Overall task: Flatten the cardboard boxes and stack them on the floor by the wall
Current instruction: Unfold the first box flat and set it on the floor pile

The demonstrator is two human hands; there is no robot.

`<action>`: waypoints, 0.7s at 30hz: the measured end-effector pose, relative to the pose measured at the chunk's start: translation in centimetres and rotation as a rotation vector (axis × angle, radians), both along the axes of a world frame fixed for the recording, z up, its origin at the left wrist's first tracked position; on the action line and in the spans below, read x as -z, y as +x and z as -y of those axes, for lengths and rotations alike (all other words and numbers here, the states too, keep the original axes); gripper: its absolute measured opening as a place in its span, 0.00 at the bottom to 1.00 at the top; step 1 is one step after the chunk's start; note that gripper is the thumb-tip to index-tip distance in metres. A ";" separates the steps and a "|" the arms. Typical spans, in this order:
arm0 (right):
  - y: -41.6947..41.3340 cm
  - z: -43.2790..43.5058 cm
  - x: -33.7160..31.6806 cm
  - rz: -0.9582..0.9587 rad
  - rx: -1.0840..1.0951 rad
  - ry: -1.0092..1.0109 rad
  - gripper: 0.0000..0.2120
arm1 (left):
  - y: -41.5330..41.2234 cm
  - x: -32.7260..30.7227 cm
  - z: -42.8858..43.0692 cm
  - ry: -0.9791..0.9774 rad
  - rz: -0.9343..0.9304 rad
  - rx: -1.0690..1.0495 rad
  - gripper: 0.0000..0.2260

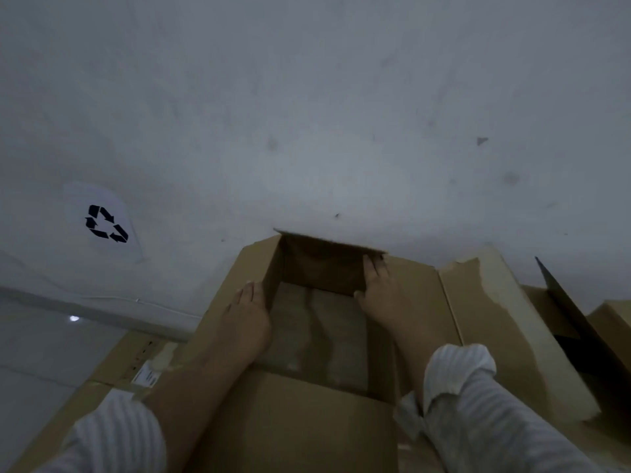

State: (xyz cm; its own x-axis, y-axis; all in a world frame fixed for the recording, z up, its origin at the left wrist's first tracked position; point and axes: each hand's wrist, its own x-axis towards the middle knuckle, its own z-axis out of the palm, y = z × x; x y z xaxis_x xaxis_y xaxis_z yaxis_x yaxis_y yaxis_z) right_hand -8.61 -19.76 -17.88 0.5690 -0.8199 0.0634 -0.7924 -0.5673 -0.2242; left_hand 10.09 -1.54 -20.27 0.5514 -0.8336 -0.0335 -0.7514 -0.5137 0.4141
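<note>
Both hands lie flat, fingers straight, on the open box: the left hand on its left side, the right hand on its right side, reaching nearer the far corner. The box sits directly below them, its long axis running toward the wall at its far end. Upright cardboard crowds its right; leftward looks freer for collapsing it.
</note>
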 end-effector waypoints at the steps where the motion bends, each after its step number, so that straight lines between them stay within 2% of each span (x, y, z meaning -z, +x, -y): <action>1: 0.7 1.1 0.0 -0.005 0.021 0.000 0.39 | -0.1 0.1 -0.1 -0.008 0.006 -0.003 0.26; 7: 4.1 6.1 -0.2 -0.119 0.081 0.063 0.37 | -0.5 -0.5 -0.7 -0.070 -0.030 -0.002 0.26; 13: 4.7 6.5 0.7 -0.206 0.089 -0.022 0.34 | -0.5 -0.6 -0.7 -0.089 -0.043 -0.013 0.27; 17: 3.9 5.7 -0.4 -0.243 0.053 0.081 0.36 | -0.5 -0.8 -0.7 -0.073 -0.058 -0.020 0.27; 19: 2.7 4.0 -0.4 -0.191 0.078 0.106 0.36 | -0.2 -1.0 -0.8 -0.089 -0.079 -0.030 0.25; 21: 0.8 1.6 -0.2 -0.036 0.192 0.165 0.35 | 0.1 -1.2 -1.1 -0.141 -0.149 -0.090 0.22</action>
State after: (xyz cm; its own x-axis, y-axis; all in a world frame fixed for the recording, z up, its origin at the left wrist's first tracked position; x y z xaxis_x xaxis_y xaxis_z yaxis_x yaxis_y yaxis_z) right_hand -7.83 -21.36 -17.69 0.4017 -0.9105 -0.0982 -0.8911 -0.3640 -0.2710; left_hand 10.17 -0.45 -19.10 0.6212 -0.7836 -0.0062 -0.6307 -0.5047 0.5895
